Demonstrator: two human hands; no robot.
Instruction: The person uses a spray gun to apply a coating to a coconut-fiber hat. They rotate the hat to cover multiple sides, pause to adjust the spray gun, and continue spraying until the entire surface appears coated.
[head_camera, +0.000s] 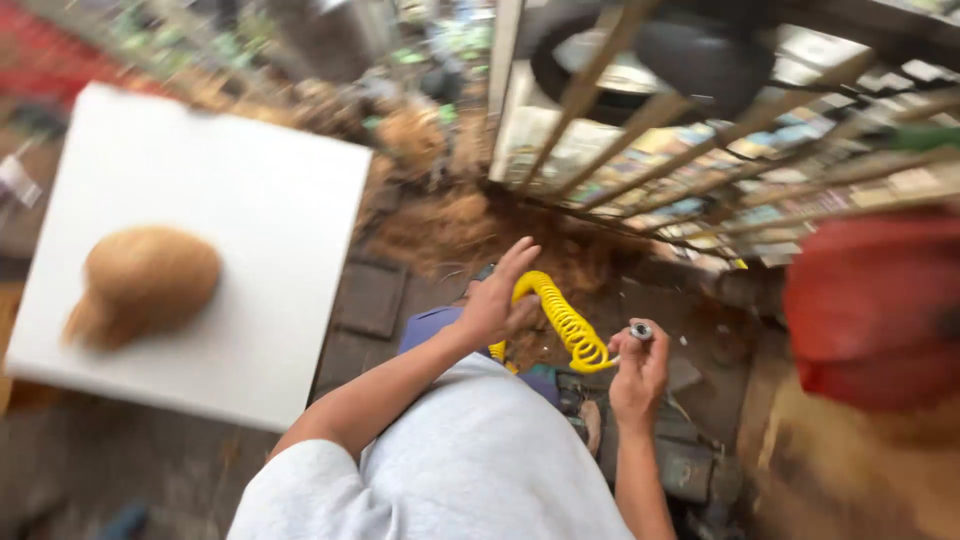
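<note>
Hose: yellow coiled hose (560, 318) stretched between both hands, above the brown fibre-strewn ground (450, 230).
Left hand: left hand (497, 300) curled around the upper end of the coil, index finger pointing up — the rest of the fingers wrapped on it.
Right hand: right hand (638, 375) pinching a small metal fitting (641, 330) at the hose's lower end between thumb and fingertips.
Board: white board (250, 220) to the left, bearing a brown husked coconut (145, 283) — well apart from the hands.
Background: metal grate (700, 130) above; blurred red object (875, 305) at right.
</note>
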